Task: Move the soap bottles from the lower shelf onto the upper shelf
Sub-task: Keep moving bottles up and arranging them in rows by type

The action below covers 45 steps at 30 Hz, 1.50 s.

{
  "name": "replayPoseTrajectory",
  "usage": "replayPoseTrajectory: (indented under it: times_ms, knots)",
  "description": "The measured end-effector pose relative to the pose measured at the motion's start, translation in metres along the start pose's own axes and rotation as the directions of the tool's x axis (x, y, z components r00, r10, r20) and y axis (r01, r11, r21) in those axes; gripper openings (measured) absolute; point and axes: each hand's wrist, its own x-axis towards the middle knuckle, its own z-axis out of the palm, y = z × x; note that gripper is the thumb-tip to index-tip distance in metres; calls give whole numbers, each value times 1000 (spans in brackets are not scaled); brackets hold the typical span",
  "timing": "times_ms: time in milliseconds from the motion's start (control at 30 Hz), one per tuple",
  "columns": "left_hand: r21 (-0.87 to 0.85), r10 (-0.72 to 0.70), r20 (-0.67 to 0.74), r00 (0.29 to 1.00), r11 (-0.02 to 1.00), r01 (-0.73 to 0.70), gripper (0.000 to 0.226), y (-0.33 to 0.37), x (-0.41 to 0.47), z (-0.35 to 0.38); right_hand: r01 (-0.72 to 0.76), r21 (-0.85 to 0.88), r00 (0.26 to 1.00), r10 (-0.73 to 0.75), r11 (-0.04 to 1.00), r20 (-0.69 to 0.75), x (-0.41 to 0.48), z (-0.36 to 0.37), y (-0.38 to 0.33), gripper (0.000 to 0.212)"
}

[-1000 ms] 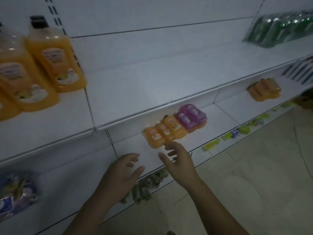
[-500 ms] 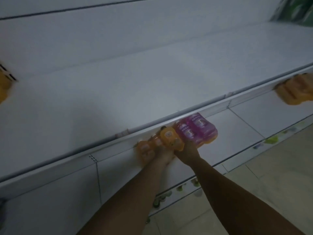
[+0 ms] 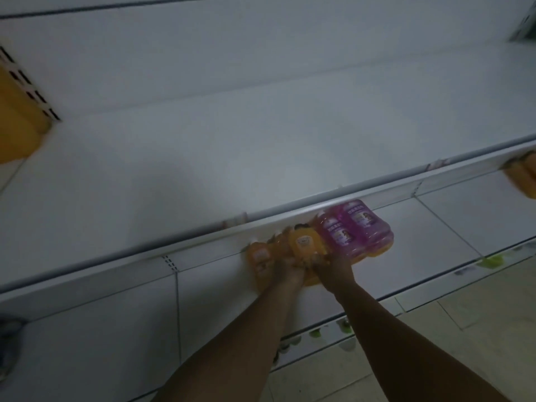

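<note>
Both arms unmoved; left hand (image 3: 285,269) and right hand (image 3: 333,265) grip orange bottle (image 3: 304,245).

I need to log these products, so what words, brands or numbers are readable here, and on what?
None can be read.
Pink bottles: white labels with print, too blurred to read.
Orange bottle: pale label, too blurred to read.
Leftmost orange bottle: pale label, too blurred to read.
Price strip on the lower shelf edge: tags too small to read.
</note>
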Motion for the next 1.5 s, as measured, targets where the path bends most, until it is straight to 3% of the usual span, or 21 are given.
replayPoseTrajectory:
  times_ms: [67,100,167,267,500,600,700,900,1000,1167,1333,1500]
  knots:
    - [83,108,9,994,991,-108,20,10,-45,-15,63,15,998,-63,998,12,-19,3,10,54]
    - [94,153,-5,988,984,-152,15,6,-58,-22,39,4,998,-39,999,54,-37,1,8,53]
    - [120,266,-29,963,958,-261,18,6,-99,-44,41,19,999,-41,999,6,-76,0,-20,37]
    - [35,340,-20,940,940,-339,23,11,-171,-85,62,84,998,-61,995,-18,-143,5,-60,28]
    - [-73,426,-104,898,898,-434,40,12,-328,-199,81,254,997,-76,964,-28,-304,33,-154,51]
    - [-16,491,-129,862,868,-497,44,18,-383,-257,148,319,989,-149,936,-22,-356,52,-202,57]
    - [47,590,-207,781,803,-594,49,33,-430,-311,275,322,958,-285,906,-19,-395,71,-258,63]
    - [225,777,-351,522,611,-759,50,80,-496,-395,542,318,826,-564,778,-27,-426,103,-365,63]
    - [246,811,-370,453,556,-794,47,108,-495,-417,634,306,751,-660,710,-25,-417,108,-408,57]
    - [418,871,-235,431,491,-764,49,167,-442,-426,677,231,723,-691,699,-26,-354,104,-453,35]
    - [403,845,-146,514,525,-749,48,206,-390,-395,657,54,754,-654,752,-62,-278,99,-454,35]
    - [369,787,-173,592,609,-702,42,211,-368,-377,626,-12,780,-626,780,-15,-243,102,-448,38]
